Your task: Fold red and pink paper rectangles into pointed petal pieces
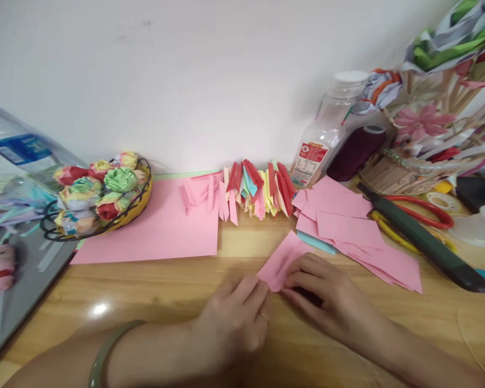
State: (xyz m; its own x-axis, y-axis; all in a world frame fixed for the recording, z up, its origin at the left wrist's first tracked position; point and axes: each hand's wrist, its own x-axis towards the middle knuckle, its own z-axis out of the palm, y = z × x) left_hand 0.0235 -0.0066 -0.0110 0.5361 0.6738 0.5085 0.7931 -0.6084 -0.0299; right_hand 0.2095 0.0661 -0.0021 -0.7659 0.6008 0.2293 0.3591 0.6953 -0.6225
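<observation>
A small pink paper rectangle (283, 257) lies tilted on the wooden table (145, 291), between my two hands. My left hand (238, 315), with a ring and a bangle at the wrist, pinches its near left corner. The fingers of my right hand (321, 285) are closed on its near right edge. Right behind it are a loose pile of pink paper pieces (347, 226) and a bit of blue paper (316, 242). A row of folded red, yellow, blue and pink papers (262, 188) stands near the wall.
Large pink sheet (178, 226) and a basket of paper flowers (135, 207) at left, beside a grey board (24, 285). Back right: a clear bottle (317, 145), dark thread spool (358, 153) and wooden basket (400, 172). A dark-handled tool (428, 242) overlaps red-handled scissors (428, 207).
</observation>
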